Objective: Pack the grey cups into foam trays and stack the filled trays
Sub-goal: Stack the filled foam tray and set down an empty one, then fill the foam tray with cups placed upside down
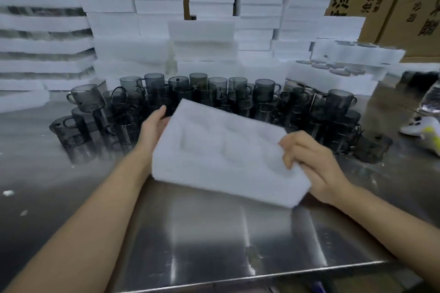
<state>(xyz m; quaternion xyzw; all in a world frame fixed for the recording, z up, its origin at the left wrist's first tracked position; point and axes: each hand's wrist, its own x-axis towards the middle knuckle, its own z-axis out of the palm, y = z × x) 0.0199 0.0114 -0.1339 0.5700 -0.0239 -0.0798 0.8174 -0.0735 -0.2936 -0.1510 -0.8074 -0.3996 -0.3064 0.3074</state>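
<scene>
Steel desk (214,233) lies under a white foam tray (214,150), hollows up, long axis far-left to near-right; left hand (153,126) and right hand (309,162) each keep a grip on one end.

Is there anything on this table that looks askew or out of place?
Yes. At the left end of the pile, one grey cup sits tilted on top of other cups, not upright like the back row. A few white foam crumbs lie on the steel table at the left.
</scene>
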